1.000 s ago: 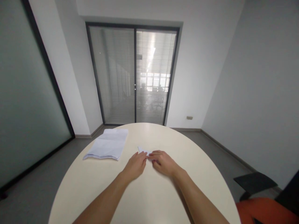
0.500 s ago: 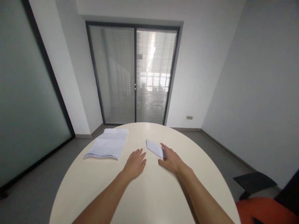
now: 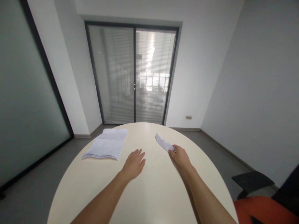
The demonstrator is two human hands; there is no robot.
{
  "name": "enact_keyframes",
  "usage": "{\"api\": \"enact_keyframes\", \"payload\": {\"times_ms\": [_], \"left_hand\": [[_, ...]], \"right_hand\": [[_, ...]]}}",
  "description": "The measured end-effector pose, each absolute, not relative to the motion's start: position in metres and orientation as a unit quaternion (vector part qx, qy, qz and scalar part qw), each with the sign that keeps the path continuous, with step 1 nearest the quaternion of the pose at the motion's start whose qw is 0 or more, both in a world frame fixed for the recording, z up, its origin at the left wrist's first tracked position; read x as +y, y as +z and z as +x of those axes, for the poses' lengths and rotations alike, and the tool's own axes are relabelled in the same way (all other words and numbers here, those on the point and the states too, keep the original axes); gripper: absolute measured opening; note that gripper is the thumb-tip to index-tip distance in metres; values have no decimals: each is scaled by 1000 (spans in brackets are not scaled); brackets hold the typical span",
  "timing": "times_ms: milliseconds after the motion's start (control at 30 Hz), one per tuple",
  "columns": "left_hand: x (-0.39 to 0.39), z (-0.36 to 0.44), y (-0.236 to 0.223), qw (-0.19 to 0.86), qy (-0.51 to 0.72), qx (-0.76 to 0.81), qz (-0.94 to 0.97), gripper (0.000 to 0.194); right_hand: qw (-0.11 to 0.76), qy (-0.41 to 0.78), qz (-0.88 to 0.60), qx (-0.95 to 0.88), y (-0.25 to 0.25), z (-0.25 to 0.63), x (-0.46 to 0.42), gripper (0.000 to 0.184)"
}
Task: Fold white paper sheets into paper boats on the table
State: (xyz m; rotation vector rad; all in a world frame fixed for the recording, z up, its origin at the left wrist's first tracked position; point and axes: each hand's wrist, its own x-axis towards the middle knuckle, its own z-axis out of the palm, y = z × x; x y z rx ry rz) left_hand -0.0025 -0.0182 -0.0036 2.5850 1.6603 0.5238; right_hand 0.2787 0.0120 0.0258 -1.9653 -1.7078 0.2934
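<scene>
A small folded white paper [image 3: 163, 143] is pinched at its near right end by my right hand [image 3: 181, 157]. The paper slants away toward the far left, and its held end is partly hidden by my fingers. My left hand [image 3: 134, 163] is palm down over the middle of the table, fingers spread, with nothing in it. Beyond and to the left of that hand lies a stack of creased white paper sheets [image 3: 105, 144], untouched.
The round cream table [image 3: 144, 199] spans the foreground. At the lower right stands a chair with a red seat [image 3: 261, 208] and a black armrest [image 3: 253, 180]. Glass panels with blinds [image 3: 116, 77] stand beyond the table.
My right hand has closed on the folded paper and moved right with it, and the paper now looks narrower and more tilted. My left hand stays nearly still.
</scene>
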Motion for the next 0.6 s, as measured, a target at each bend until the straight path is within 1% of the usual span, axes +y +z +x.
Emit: {"api": "enact_keyframes", "payload": {"times_ms": [100, 267, 433, 600], "left_hand": [[-17, -2, -5, 14, 170, 534, 828, 47], [-17, -3, -5, 22, 172, 532, 829, 48], [-17, -3, -5, 27, 172, 534, 827, 48], [-19, -4, -2, 31, 166, 535, 828, 48]], "right_hand": [[275, 79, -764, -579, 22, 289, 17, 35], [263, 28, -825, -500, 20, 300, 21, 38], [253, 20, -855, -453, 18, 308, 22, 39], [276, 19, -863, -423, 15, 313, 23, 39]]}}
